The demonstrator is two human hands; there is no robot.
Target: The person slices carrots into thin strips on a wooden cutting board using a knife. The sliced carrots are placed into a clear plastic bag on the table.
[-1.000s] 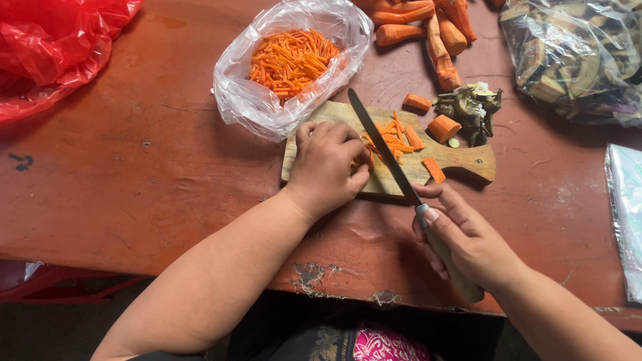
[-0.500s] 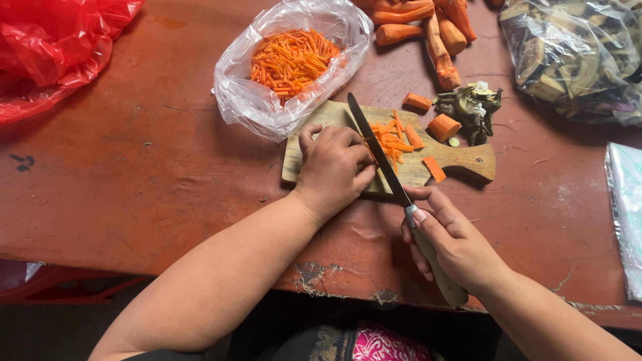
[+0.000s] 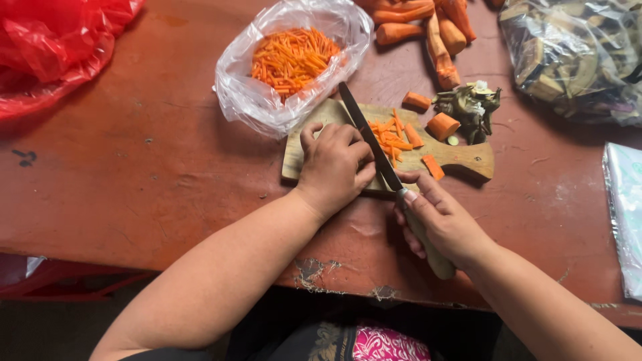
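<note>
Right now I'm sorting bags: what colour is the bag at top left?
Red bag, clearest in the head view.

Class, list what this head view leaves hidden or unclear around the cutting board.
- Whatever the left hand presses: covered by its fingers.
- Knife handle: wrapped by the right hand.
- Whole carrots: cut off by the top edge.
- Dark bag contents: blurred by plastic.

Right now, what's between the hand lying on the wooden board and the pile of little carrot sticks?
In the head view, only the knife blade lies between the left hand and the cut carrot sticks on the cutting board.
</note>
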